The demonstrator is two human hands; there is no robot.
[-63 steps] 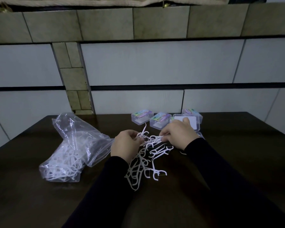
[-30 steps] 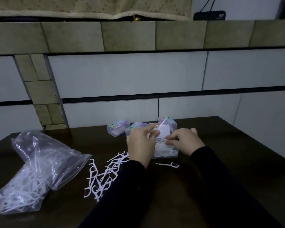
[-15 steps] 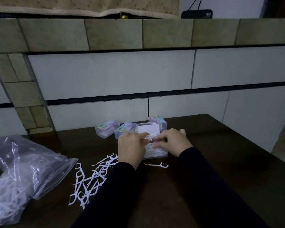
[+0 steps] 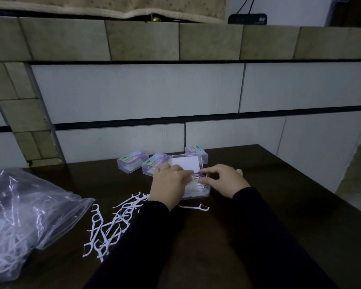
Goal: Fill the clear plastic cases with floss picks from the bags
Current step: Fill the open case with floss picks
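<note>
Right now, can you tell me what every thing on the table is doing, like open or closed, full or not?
Open case: lid up, partly filled with picks.
Three labelled cases: lids closed, standing behind.
Plastic bag: lying on its side, mouth open, picks inside.
Loose picks: scattered in a pile on the table.
Single pick: lying alone before the open case.
Left hand: fingers over the open case.
Right hand: fingertips at the picks inside.

left hand [image 4: 169, 185]: palm down, back of the hand facing up, fingers reaching forward and to the right, tips pretty much meeting the other hand's
right hand [image 4: 222, 180]: also palm down, fingers curled inward to the left, look like they're pinching something small, can't tell for sure
arms: both in dark long sleeves, coming in from the bottom and angling toward each other
wrists: bare just past the cuffs, low over the bench
</note>
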